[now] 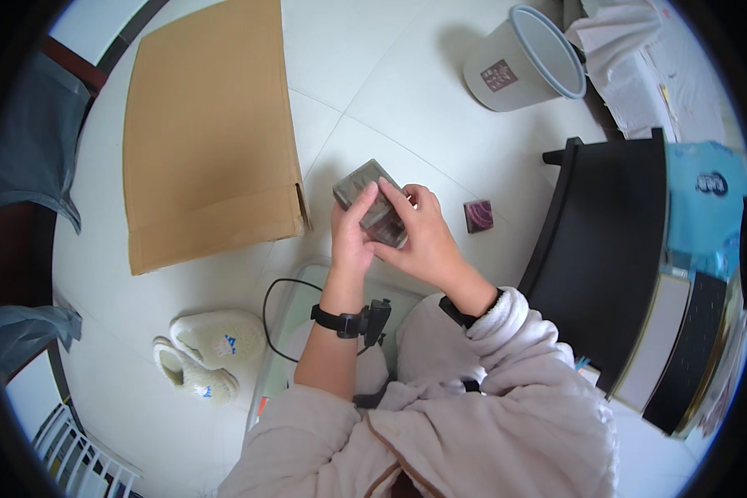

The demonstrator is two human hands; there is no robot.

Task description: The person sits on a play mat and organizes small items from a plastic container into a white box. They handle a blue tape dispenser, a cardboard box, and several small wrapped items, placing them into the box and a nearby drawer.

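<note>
Both hands are close together over the floor, holding a small rectangular box with a translucent greyish cover (364,187). My left hand (352,233) grips the box from its left and lower side, its thumb on the top. My right hand (420,233) holds it from the right, with fingers over the top face and the thumb near the lower edge. A darker reddish part of the box shows between the hands; its details are unclear. To the right, a small square item with a purple swirl pattern (478,216) lies on the tiled floor.
A flattened cardboard sheet (211,137) lies at upper left, fuzzy slippers (218,339) below it. A grey waste bin (504,75) is at upper right. Black furniture (597,249) stands at right beside a blue package (703,205). A black cable (266,311) loops near my left forearm.
</note>
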